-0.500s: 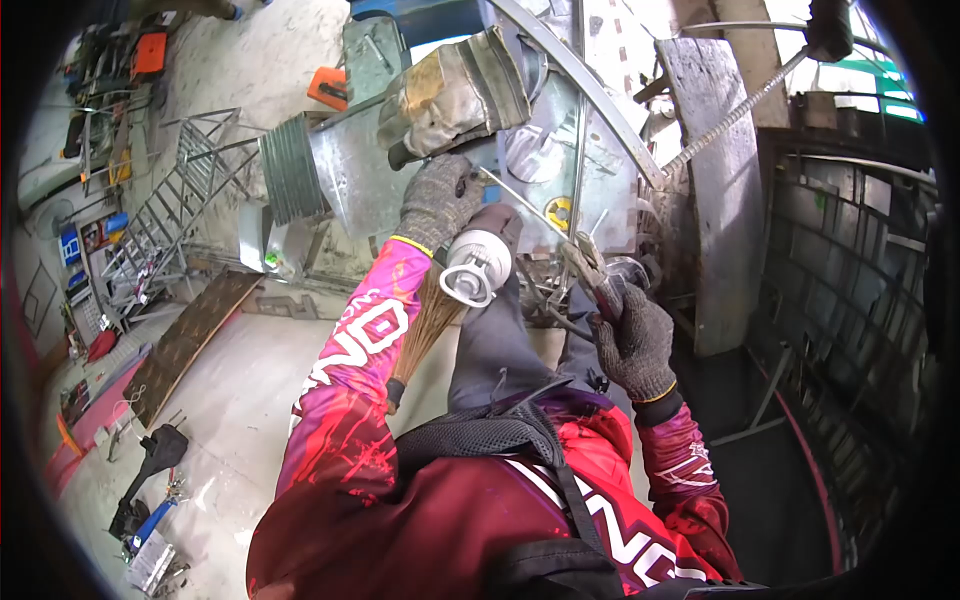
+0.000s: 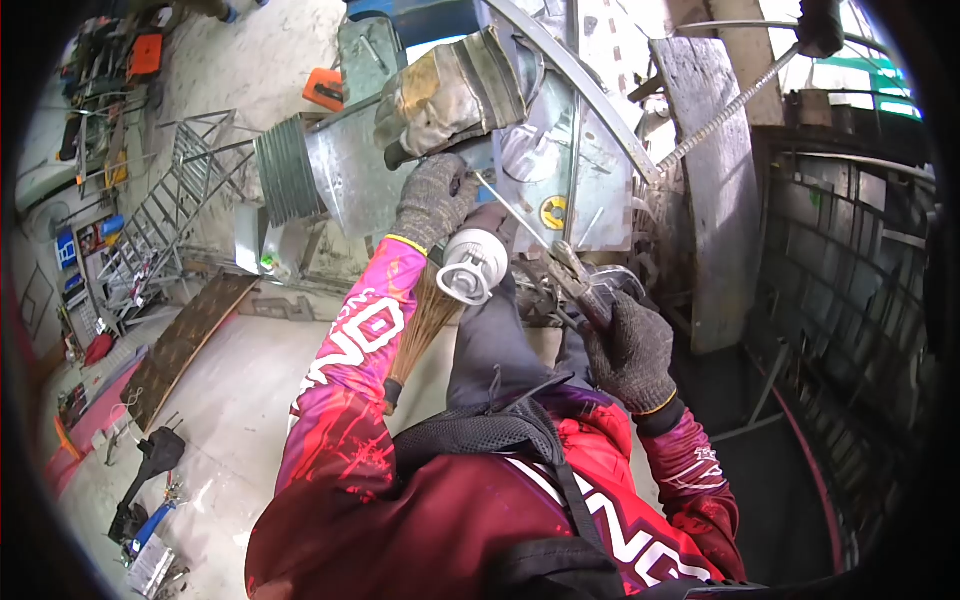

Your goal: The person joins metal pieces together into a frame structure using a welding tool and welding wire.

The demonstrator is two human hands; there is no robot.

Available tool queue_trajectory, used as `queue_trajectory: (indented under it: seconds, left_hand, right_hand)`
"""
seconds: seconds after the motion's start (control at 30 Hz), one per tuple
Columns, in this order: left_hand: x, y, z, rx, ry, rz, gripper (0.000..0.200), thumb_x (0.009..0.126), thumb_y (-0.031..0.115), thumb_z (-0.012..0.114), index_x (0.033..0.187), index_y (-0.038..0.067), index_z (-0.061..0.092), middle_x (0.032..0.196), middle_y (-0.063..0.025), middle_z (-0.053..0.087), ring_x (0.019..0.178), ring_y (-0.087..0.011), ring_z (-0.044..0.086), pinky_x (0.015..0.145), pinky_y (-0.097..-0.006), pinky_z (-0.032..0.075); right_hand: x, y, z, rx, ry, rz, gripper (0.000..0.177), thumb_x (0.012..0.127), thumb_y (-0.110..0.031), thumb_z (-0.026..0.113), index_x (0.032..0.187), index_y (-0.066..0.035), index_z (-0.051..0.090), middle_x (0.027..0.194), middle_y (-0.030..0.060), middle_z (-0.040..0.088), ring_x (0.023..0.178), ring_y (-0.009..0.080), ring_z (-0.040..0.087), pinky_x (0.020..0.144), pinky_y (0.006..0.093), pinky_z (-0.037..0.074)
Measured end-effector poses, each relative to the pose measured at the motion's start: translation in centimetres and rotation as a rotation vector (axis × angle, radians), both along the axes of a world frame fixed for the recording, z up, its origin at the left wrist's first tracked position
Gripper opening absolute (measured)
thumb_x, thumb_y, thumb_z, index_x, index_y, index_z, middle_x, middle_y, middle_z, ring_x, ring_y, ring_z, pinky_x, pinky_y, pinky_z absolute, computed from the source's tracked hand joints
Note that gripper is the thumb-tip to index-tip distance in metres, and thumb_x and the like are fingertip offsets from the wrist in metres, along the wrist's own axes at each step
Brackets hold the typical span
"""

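My left hand (image 2: 432, 203), in a grey knit glove, has its fingers curled at the upper end of a thin light rod (image 2: 515, 215). The rod slants down to the jaws of a worn clamp-like holder (image 2: 570, 270). Around the holder's handle my right hand (image 2: 634, 350), also gloved, is closed. A thick leather glove (image 2: 455, 92) lies just above my left hand, over sheet metal (image 2: 350, 165). Below the left hand are a white round fitting with a ring (image 2: 472, 267) and a straw broom (image 2: 425, 320).
A yellow ring-shaped item (image 2: 553, 212) rests beyond the rod. Long metal bars (image 2: 590, 90) cross the work area. A weathered plank (image 2: 710, 190) stands at right, near dark metal racks (image 2: 850, 290). Metal frames (image 2: 165, 220) and a brown board (image 2: 190, 345) lie at left.
My right hand and the holder have shifted slightly left and down, and the rod's lower end has moved with them. My left hand has hardly moved.
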State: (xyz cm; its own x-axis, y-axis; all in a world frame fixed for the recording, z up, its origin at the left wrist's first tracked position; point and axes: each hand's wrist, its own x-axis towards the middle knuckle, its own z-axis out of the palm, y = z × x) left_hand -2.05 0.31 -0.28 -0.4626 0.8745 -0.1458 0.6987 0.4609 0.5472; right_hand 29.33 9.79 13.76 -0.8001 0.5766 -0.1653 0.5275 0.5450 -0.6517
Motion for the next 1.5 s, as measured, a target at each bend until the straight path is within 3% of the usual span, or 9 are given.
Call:
queue_trajectory:
  seconds: [0.67, 1.0, 1.1, 1.13, 1.2, 1.33, 1.4, 1.43, 1.5]
  left_hand:
    - [-0.1, 0.4, 0.8, -0.122, -0.057, 0.012, 0.024, 0.079, 0.020, 0.070, 0.093, 0.003, 0.064, 0.095, -0.0196, 0.064, 0.091, -0.0377, 0.061, 0.082, -0.0434, 0.049]
    - [0.1, 0.0, 0.1, -0.020, -0.085, 0.076, 0.020, 0.077, 0.015, 0.071, 0.092, 0.003, 0.064, 0.089, -0.0203, 0.064, 0.087, -0.0387, 0.062, 0.076, -0.0438, 0.050]
    - [0.0, 0.1, 0.8, -0.108, -0.168, 0.103, 0.025, 0.081, 0.021, 0.068, 0.100, 0.005, 0.066, 0.097, -0.0207, 0.064, 0.095, -0.0379, 0.062, 0.083, -0.0443, 0.050]
    - [-0.1, 0.2, 0.9, -0.178, -0.254, 0.146, 0.027, 0.084, 0.026, 0.065, 0.103, 0.007, 0.067, 0.106, -0.0212, 0.065, 0.101, -0.0377, 0.062, 0.088, -0.0457, 0.050]
    - [-0.1, -0.4, -0.1, 0.029, -0.065, 0.077, 0.034, 0.080, 0.023, 0.075, 0.104, 0.002, 0.064, 0.088, -0.0178, 0.063, 0.088, -0.0332, 0.063, 0.078, -0.0410, 0.051]
    - [-0.3, -0.8, -0.9, -0.013, -0.099, 0.073, 0.034, 0.080, 0.029, 0.075, 0.098, 0.002, 0.063, 0.086, -0.0168, 0.062, 0.081, -0.0320, 0.062, 0.075, -0.0407, 0.050]
    - [-0.3, -0.9, -1.2, -0.016, -0.060, 0.090, 0.035, 0.080, 0.030, 0.075, 0.096, 0.002, 0.063, 0.086, -0.0167, 0.062, 0.080, -0.0321, 0.061, 0.074, -0.0407, 0.050]
    - [-0.6, -0.9, -1.3, 0.019, -0.054, 0.079, 0.035, 0.081, 0.030, 0.075, 0.097, 0.002, 0.063, 0.087, -0.0168, 0.062, 0.081, -0.0322, 0.062, 0.075, -0.0405, 0.050]
    - [-0.4, -1.3, -1.1, 0.084, -0.076, 0.072, 0.033, 0.082, 0.028, 0.074, 0.099, 0.001, 0.064, 0.090, -0.0169, 0.062, 0.083, -0.0324, 0.062, 0.077, -0.0400, 0.050]
  right_hand:
    - [-2.3, 0.4, 3.1, 0.037, -0.016, 0.024, 0.024, 0.078, -0.019, 0.071, 0.086, -0.007, 0.052, 0.069, 0.0156, 0.054, 0.063, 0.0395, 0.057, 0.055, 0.0474, 0.043]
    - [-3.6, 0.2, 3.9, 0.051, 0.022, -0.005, 0.022, 0.080, -0.018, 0.071, 0.085, -0.008, 0.051, 0.065, 0.0156, 0.053, 0.061, 0.0410, 0.058, 0.054, 0.0483, 0.044]
    - [-3.1, -0.3, 3.3, 0.088, -0.069, 0.038, 0.024, 0.080, -0.020, 0.071, 0.084, -0.008, 0.051, 0.070, 0.0149, 0.056, 0.062, 0.0390, 0.059, 0.054, 0.0465, 0.046]
    - [-3.0, -0.4, 3.4, 0.073, -0.073, 0.025, 0.023, 0.080, -0.020, 0.071, 0.085, -0.008, 0.052, 0.069, 0.0151, 0.056, 0.062, 0.0391, 0.059, 0.054, 0.0466, 0.046]
    - [-3.5, -0.4, 3.5, 0.055, -0.067, 0.021, 0.023, 0.080, -0.020, 0.071, 0.086, -0.007, 0.053, 0.069, 0.0154, 0.055, 0.062, 0.0392, 0.059, 0.054, 0.0467, 0.045]
    - [-3.2, -0.2, 4.7, 0.033, -0.028, -0.017, 0.025, 0.080, -0.020, 0.071, 0.093, -0.006, 0.055, 0.069, 0.0175, 0.057, 0.063, 0.0402, 0.060, 0.054, 0.0470, 0.045]
    - [-1.9, -0.3, 3.8, -0.027, -0.083, -0.123, 0.028, 0.081, -0.020, 0.071, 0.099, -0.004, 0.057, 0.070, 0.0184, 0.058, 0.066, 0.0419, 0.061, 0.056, 0.0486, 0.046]
    - [-1.4, -0.3, 3.2, -0.077, 0.020, -0.171, 0.035, 0.083, -0.020, 0.069, 0.110, -0.002, 0.057, 0.074, 0.0206, 0.060, 0.068, 0.0438, 0.060, 0.059, 0.0478, 0.047]
    - [-0.4, -0.4, 1.4, -0.157, 0.096, -0.219, 0.038, 0.085, -0.020, 0.067, 0.116, -0.001, 0.056, 0.075, 0.0216, 0.061, 0.069, 0.0439, 0.061, 0.059, 0.0460, 0.047]
